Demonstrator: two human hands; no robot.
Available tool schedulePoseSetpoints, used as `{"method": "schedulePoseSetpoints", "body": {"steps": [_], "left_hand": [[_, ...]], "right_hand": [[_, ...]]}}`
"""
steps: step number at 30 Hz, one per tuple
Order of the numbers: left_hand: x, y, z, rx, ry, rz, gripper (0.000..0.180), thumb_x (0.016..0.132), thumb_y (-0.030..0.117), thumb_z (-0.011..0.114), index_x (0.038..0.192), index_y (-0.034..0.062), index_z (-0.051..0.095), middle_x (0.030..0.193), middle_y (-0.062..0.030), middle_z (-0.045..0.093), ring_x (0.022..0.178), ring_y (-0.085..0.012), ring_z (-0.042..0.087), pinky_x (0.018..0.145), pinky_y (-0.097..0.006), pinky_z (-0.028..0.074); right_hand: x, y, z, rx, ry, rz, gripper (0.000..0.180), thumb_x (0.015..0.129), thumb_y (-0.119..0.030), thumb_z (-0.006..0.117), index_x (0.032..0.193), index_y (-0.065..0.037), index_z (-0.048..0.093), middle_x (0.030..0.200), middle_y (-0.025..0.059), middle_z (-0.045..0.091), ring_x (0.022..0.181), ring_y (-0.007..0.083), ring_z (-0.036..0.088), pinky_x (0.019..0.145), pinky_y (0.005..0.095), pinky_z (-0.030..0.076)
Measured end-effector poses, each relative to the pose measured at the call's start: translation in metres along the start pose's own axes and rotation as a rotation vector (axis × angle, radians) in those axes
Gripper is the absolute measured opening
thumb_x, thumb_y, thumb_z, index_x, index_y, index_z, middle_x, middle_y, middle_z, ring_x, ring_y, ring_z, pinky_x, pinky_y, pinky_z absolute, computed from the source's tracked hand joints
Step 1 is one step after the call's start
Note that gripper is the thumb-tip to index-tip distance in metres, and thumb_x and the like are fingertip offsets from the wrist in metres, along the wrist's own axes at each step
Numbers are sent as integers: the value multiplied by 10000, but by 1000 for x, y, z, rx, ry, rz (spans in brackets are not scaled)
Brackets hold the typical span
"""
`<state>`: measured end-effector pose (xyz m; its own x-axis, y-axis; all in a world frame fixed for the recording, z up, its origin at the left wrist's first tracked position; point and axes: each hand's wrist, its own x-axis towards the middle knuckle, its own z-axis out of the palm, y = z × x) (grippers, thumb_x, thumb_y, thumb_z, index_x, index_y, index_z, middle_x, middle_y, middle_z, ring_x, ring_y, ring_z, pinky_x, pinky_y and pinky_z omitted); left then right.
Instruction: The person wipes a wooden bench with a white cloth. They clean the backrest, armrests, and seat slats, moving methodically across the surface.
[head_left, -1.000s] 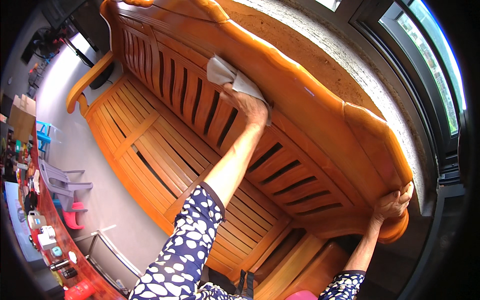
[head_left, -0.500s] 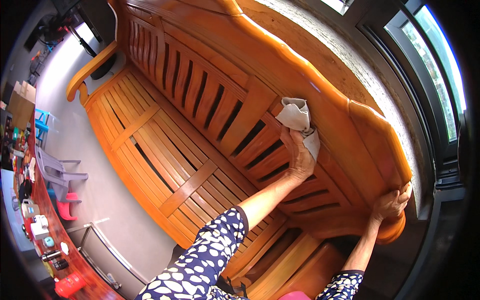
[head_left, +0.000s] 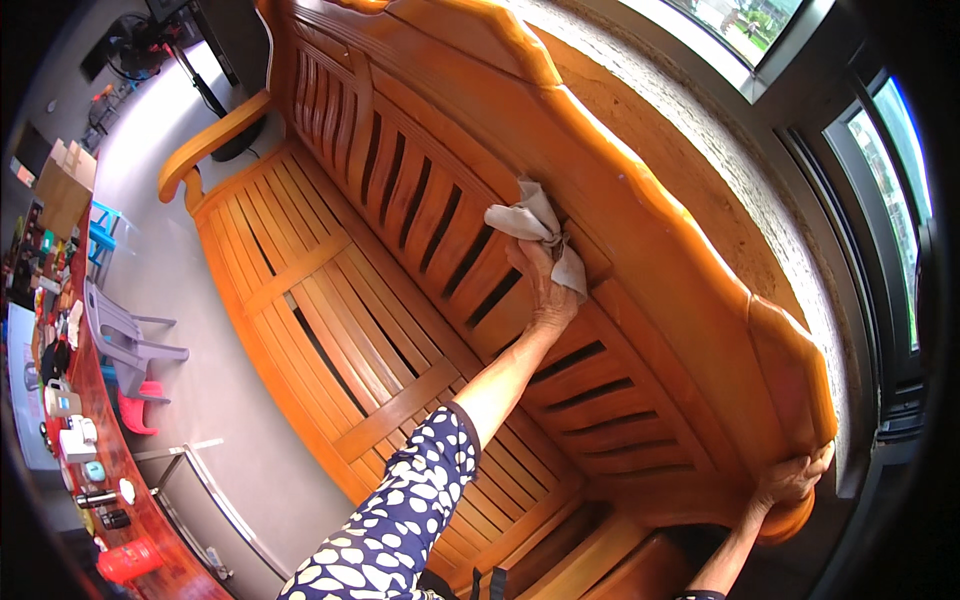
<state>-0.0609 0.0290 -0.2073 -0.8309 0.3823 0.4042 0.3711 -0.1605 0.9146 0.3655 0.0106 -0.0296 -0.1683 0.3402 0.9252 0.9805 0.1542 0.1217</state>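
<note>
A long orange-brown wooden bench with a slatted seat and backrest runs diagonally across the view. My left hand presses a crumpled pale grey cloth against the backrest, just under its wide top panel. The cloth sticks out beyond the fingers and hangs beside the wrist. At the near right, my right hand is wrapped over the rounded end of the backrest; its fingertips on the far side are partly hidden. Both arms reach up from below, the left one in a dark blue sleeve with white spots.
Behind the backrest are a rough wall ledge and dark-framed windows. On the left, a reddish table holds jars, a red container and boxes. A purple plastic chair, a pink stool and a metal-framed stand occupy the floor; a fan stands farther off.
My left hand has slid the cloth leftward along the backrest, toward its far end. The right hand keeps its hold on the bench end. The whole view has shifted somewhat.
</note>
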Motion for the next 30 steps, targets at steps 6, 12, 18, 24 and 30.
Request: {"method": "schedulePoseSetpoints", "body": {"steps": [6,12,18,24,30], "left_hand": [[30,-6,-25,14,-58,-9,497,861,68,518,1272,-44,261,1226,-211,363,1116,-328,350,1031,-426,227],[109,-26,-42,-327,151,-433,355,972,295,463,1185,38,343,1193,-114,322,1074,-208,367,954,-339,325],[89,30,-31,-375,190,-347,384,970,235,441,1262,16,323,1283,-197,228,1183,-313,287,1012,-405,278],[17,54,-10,66,221,-57,469,898,116,521,1312,9,328,1245,-217,304,1121,-325,336,979,-426,294],[-56,85,11,-118,155,-192,437,864,161,563,1213,-24,374,1145,-207,370,1028,-307,364,904,-420,314]], "right_hand": [[-4,6,-2,-30,-32,41,648,980,-513,206,1256,1,488,1139,192,618,1013,374,607,817,430,491],[-6,9,0,60,-46,71,590,995,-441,214,1257,21,470,1175,237,580,1046,417,572,855,456,476],[-9,13,-4,22,-85,134,577,997,-434,233,1271,22,459,1195,249,566,1069,415,564,890,450,465],[-1,0,0,4,2,45,610,991,-486,215,1210,-10,527,1114,204,614,977,393,601,808,448,482],[4,-7,-5,30,-15,10,625,991,-485,221,1216,20,512,1132,219,609,1001,393,600,829,445,487]]}}
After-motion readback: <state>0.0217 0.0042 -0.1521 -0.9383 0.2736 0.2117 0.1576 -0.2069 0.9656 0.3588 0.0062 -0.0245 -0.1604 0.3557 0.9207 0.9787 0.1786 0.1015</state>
